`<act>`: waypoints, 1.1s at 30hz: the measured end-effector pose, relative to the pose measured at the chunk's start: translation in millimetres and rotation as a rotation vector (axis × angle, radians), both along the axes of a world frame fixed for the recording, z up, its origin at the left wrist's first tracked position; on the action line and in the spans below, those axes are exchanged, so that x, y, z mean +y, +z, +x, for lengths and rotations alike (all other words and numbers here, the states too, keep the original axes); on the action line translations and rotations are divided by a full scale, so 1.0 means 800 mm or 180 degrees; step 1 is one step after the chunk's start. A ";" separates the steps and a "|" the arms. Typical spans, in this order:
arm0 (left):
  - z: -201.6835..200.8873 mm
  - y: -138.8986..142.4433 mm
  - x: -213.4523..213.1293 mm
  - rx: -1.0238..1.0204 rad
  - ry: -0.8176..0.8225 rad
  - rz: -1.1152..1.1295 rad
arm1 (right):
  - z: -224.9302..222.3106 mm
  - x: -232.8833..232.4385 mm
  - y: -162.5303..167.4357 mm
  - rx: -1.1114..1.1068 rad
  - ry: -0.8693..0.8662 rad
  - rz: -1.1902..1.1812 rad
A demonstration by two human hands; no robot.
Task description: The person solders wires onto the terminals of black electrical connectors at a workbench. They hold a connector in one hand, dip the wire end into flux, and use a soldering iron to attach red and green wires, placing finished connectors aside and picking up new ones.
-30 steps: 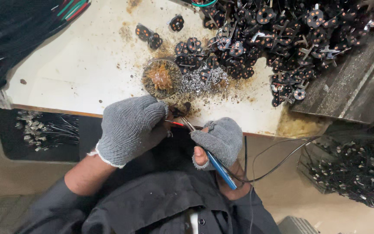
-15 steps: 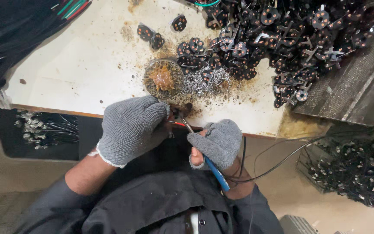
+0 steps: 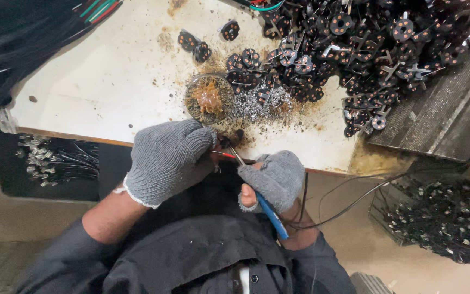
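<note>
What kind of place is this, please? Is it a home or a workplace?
Most likely a small electronics soldering workshop. The right hand holds a blue-handled soldering iron beside the left hand, a heap of small black round parts covers the stained bench, and a dish of brownish flux stands near.

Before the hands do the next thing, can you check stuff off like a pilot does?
1. Left hand gloved and pinching the small dark part: ok.
2. Right hand gripping the blue-handled iron: ok.
3. Iron's tip meeting the part: cannot tell, too small.
4. Round dish of amber paste close by on the table: ok.
5. Iron's cord hanging free off the edge: ok.
6. Right glove covering the thumb: not ok, bare.
</note>
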State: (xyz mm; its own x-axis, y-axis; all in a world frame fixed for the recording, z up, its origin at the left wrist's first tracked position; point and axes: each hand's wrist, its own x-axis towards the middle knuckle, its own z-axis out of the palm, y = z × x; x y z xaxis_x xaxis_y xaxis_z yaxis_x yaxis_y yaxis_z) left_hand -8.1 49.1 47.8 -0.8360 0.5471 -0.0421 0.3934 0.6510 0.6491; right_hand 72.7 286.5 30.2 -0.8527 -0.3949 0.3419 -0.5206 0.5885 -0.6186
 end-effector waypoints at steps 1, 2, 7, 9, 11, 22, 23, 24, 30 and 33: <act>0.000 0.000 -0.001 -0.0001 -0.0013 0.0003 | 0.001 -0.001 0.001 -0.0087 -0.0109 -0.0158; 0.001 0.001 -0.001 0.0002 -0.0025 0.0008 | 0.002 -0.003 0.001 -0.0024 -0.0201 -0.0246; 0.001 0.003 -0.002 -0.0016 -0.0025 -0.0004 | 0.004 -0.009 -0.002 -0.0081 -0.0307 -0.0010; 0.001 0.003 -0.001 -0.0050 0.0024 -0.0059 | 0.002 -0.010 -0.006 0.0110 -0.0353 -0.0217; 0.000 0.002 -0.001 -0.0042 0.0027 -0.0054 | 0.001 -0.008 -0.009 0.0232 -0.0221 -0.0114; 0.003 0.000 0.000 0.0034 0.0029 0.0042 | 0.018 0.007 -0.022 -0.0095 0.0459 0.0462; 0.003 -0.001 -0.001 0.0022 0.0019 0.0050 | 0.019 0.007 -0.023 -0.0041 0.0426 0.0476; 0.004 0.000 -0.001 0.0005 0.0006 0.0062 | 0.021 0.007 -0.023 0.0008 0.0391 0.0492; 0.005 -0.002 -0.002 0.0060 0.0033 0.0082 | 0.021 0.008 -0.020 0.0141 0.0333 0.0514; 0.004 -0.003 -0.001 0.0060 0.0053 0.0061 | 0.019 0.006 -0.018 0.0118 0.0323 0.0487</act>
State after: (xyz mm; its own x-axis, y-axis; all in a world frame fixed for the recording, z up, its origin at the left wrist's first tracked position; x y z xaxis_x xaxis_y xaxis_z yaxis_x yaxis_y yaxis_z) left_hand -4.7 47.9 45.3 -0.8455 0.5338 -0.0159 0.3950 0.6451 0.6540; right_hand 87.9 291.2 15.5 -0.7938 -0.5282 0.3016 -0.6029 0.6174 -0.5053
